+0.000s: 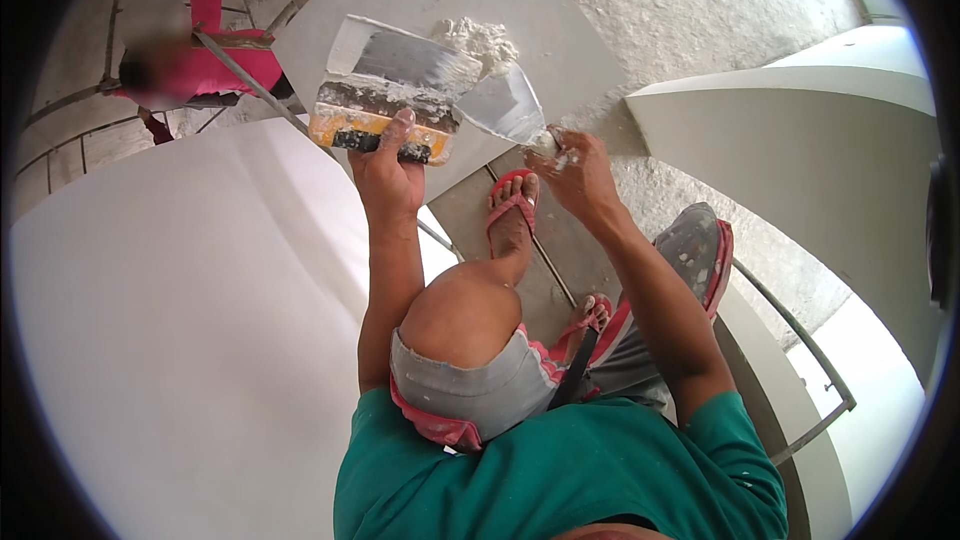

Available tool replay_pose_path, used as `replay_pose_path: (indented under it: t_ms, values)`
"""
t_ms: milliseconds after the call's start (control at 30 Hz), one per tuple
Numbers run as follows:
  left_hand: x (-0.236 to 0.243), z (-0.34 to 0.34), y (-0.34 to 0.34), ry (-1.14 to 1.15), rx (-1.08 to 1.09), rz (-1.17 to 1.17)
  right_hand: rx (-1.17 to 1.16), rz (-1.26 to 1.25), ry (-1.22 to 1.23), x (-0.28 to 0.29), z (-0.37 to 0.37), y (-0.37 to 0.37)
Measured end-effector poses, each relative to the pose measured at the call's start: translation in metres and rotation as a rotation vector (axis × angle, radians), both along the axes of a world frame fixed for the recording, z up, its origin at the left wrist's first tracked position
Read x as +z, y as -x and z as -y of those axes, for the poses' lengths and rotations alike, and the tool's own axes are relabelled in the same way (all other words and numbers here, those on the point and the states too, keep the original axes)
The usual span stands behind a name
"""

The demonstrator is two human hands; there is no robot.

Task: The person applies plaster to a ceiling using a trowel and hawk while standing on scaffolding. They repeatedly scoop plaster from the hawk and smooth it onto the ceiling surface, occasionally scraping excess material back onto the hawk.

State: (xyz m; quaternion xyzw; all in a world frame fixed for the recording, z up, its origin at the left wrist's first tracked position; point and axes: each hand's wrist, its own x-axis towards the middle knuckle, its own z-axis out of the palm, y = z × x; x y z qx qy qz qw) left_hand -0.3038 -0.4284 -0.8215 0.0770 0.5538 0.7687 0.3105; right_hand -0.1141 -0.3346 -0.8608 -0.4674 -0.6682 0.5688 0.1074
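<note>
My left hand (390,180) is closed round the yellow-and-black handle of a wide putty knife (400,62), thumb on top. Whitish paste smears the metal blade and crusts the part beside the grip. My right hand (578,175) grips a smaller putty knife (503,105) by its paste-covered handle end, and paste sticks to those fingers. The smaller blade's broad end reaches the right side of the wide blade. A lump of wet whitish paste (478,42) sits where the two blades come together; whether it rests on a blade or the board behind cannot be told.
Beyond the tools lies a pale grey board (560,15). Metal scaffold rails (245,75) run at left, with a person in pink (225,65) past them. A smooth white surface (180,340) fills the left. A curved wall (800,145) and another rail (800,340) stand right.
</note>
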Motion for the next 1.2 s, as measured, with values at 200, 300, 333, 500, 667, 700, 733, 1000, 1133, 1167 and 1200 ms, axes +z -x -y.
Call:
replay_pose_path:
  t_ms: [200,300,333,500,667,700,733,1000,1133,1167,1200]
  values:
    - [-0.005,0.006,-0.002,-0.007,-0.113,-0.047,0.052,0.064,-0.127,0.005,-0.005,0.001]
    - [0.005,0.001,-0.007,-0.004,-0.176,-0.111,0.068,0.069,-0.145,0.005,-0.008,-0.006]
    - [0.008,-0.001,-0.008,0.001,-0.199,-0.134,0.072,0.091,-0.147,0.008,-0.010,-0.007]
    - [0.002,0.006,-0.011,0.266,-0.394,-0.417,0.066,0.104,-0.214,0.016,-0.016,-0.016]
    - [0.013,-0.005,-0.009,0.412,-0.731,-0.816,0.118,0.070,-0.287,0.014,-0.023,-0.021]
    - [0.011,-0.006,-0.009,0.292,-0.732,-0.873,0.134,0.056,-0.308,0.013,-0.024,-0.022]
    - [0.015,-0.005,-0.008,0.327,-0.813,-0.876,0.146,0.051,-0.327,0.014,-0.025,-0.023]
    - [-0.015,0.011,0.028,0.436,-0.823,-1.227,0.181,-0.006,-0.407,0.015,-0.030,-0.024]
    - [-0.042,0.038,0.064,0.755,-0.894,-1.529,0.145,0.027,-0.352,0.014,-0.035,-0.016]
    - [-0.042,0.042,0.065,0.771,-0.783,-1.422,0.151,0.080,-0.419,0.009,-0.036,-0.010]
    - [-0.037,0.047,0.060,0.779,-0.684,-1.309,0.151,0.141,-0.480,0.002,-0.036,-0.004]
